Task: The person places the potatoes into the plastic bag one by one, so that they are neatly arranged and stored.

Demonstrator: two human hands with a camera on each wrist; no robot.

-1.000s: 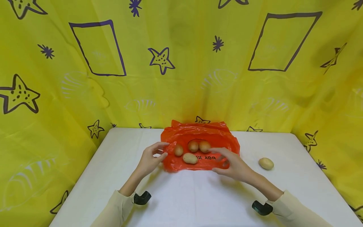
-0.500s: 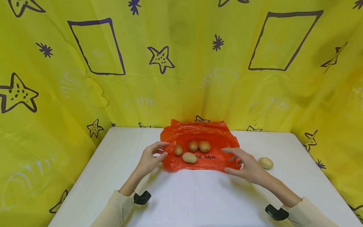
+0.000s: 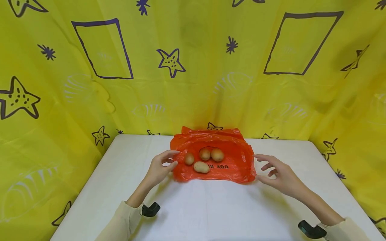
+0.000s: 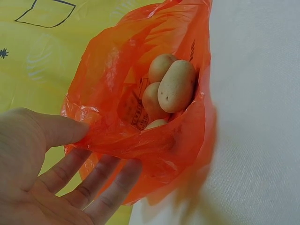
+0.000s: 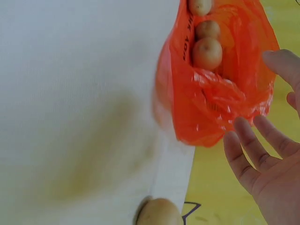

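Observation:
A red plastic bag lies with its mouth spread toward me, several potatoes inside. My left hand holds the bag's left edge. In the left wrist view the thumb lies over the film and the fingertips show through it from behind. Just off the bag's right edge is my right hand, fingers spread and relaxed, nothing in them. One loose potato sits outside the bag in the right wrist view; in the head view the right hand hides it.
A white table carries everything. Behind it and along both sides hangs a yellow curtain with star drawings, close to the bag's back. Dark wrist mounts stick out from both cuffs.
My right hand has moved right, from in front of the bag's printed side to beyond its right edge, now covering the loose potato. The left hand has stayed on the bag.

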